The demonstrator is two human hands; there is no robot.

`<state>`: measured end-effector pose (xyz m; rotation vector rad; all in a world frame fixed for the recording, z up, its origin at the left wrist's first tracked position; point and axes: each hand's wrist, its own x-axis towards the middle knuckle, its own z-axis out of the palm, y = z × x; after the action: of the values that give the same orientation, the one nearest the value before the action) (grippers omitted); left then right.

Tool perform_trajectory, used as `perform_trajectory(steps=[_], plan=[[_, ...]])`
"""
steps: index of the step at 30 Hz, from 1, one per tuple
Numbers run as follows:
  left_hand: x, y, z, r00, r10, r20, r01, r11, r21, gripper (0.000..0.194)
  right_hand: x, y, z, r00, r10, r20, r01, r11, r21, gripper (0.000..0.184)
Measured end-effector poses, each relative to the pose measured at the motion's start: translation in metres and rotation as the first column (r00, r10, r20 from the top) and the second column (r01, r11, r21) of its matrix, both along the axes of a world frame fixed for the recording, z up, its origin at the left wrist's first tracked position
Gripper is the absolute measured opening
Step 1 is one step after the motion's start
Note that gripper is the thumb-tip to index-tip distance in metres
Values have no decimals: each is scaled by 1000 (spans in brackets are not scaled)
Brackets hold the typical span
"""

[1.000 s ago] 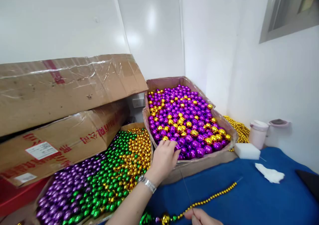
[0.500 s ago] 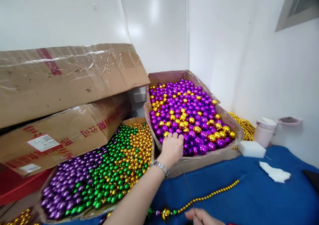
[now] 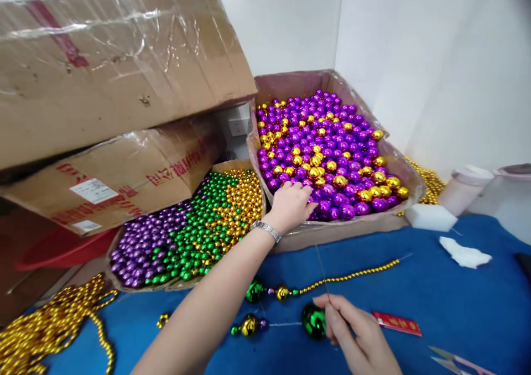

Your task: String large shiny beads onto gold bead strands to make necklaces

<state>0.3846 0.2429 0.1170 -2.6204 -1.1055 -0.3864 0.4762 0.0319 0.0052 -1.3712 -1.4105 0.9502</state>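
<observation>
My left hand (image 3: 290, 204), with a metal-band watch (image 3: 266, 230) on its wrist, is at the near edge of a box (image 3: 357, 228) of shiny purple and gold beads (image 3: 327, 159). Its fingers curl down among the purple beads, and what they hold is hidden. In my right hand (image 3: 352, 331) a long thin needle (image 3: 320, 264) is pinched upright between thumb and fingers. Against those fingers rests a big green bead (image 3: 314, 321), joined by thread to a gold bead (image 3: 249, 325) and smaller beads. Behind lies a string of small gold beads (image 3: 352, 276) with another green bead (image 3: 254, 290).
At left, an open carton (image 3: 136, 189) holds purple, green and gold beads. Gold bead strands (image 3: 53, 322) lie at the near left. On the blue cloth (image 3: 415, 286) are a white foam block (image 3: 430, 218), white scrap (image 3: 465, 252), red packet (image 3: 397, 323) and scissors (image 3: 458, 362).
The view has tipped down, showing more of the cloth, scissors and green beads. My left hand stays at the purple beads, its thumb now showing. My right hand still pinches the needle.
</observation>
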Motion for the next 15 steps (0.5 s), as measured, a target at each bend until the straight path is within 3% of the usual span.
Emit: perform_trajectory(steps=[4, 12, 15], plan=[[-1, 4, 3, 999, 38, 6, -38, 999, 14, 29, -1, -1, -2, 997, -71, -42, 71, 997, -8, 33], [-9, 20, 4, 995, 101, -2, -101, 994, -28, 23, 0, 3, 1, 999, -21, 31, 20, 999, 38, 36], [-13, 26, 8, 995, 100, 9, -100, 994, -32, 21, -7, 8, -2, 992, -102, 74, 96, 993, 75, 43]])
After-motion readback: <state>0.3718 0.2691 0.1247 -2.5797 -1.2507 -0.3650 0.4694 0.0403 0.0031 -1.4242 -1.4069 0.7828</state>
